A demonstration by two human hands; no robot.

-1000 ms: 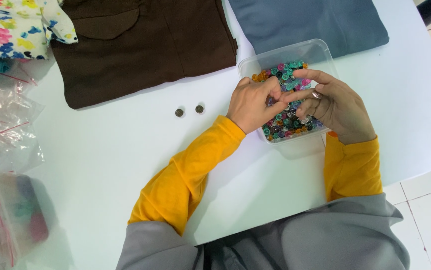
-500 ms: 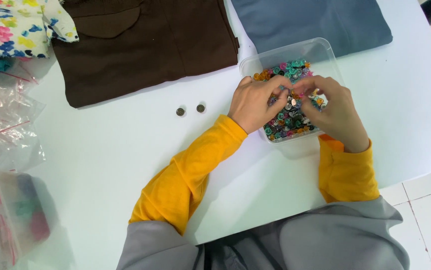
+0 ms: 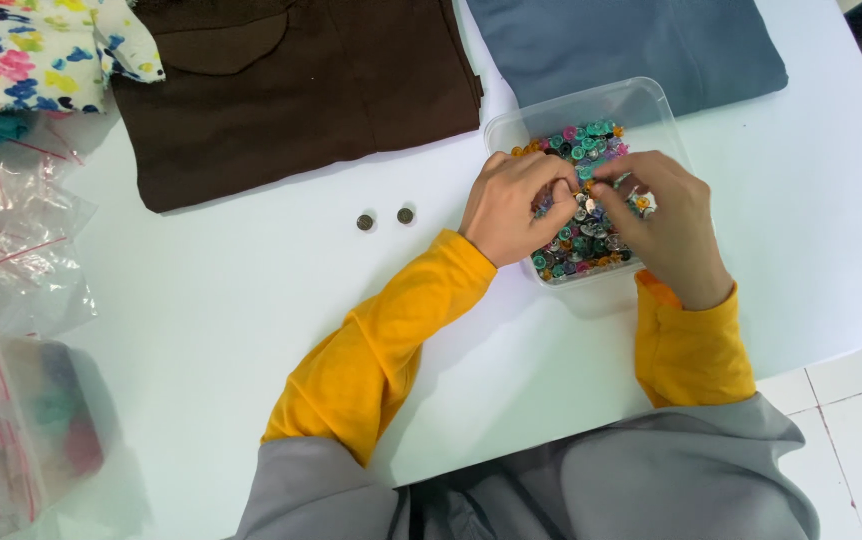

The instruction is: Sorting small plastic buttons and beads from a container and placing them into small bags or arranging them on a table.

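1. Left hand (image 3: 513, 205) over the near-left part of a clear plastic tub (image 3: 651, 105), fingers curled down into the heap of small coloured buttons (image 3: 581, 245); fingertips bunched together, apparently pinching one button, though too small to tell for sure.
2. Right hand (image 3: 666, 225) over the right part of the same tub, fingers bent and drawn together, tips meeting those of the left hand above the middle of the heap.
3. Tub standing on the white table (image 3: 251, 320), its far edge just beside a folded grey-blue garment (image 3: 631, 40).
4. Buttons mostly teal, pink and orange, with some metallic, filling the tub.
5. Two dark round buttons (image 3: 385, 218) lying loose on the table, side by side, left of the left hand and well apart from the tub.
6. Folded dark brown garment (image 3: 301, 90) beyond those two buttons.
7. Floral cloth (image 3: 41, 45) at the far-left corner; clear plastic bags (image 3: 11, 300) along the left edge.
8. Yellow sleeves on both forearms, grey cloth nearest the camera.
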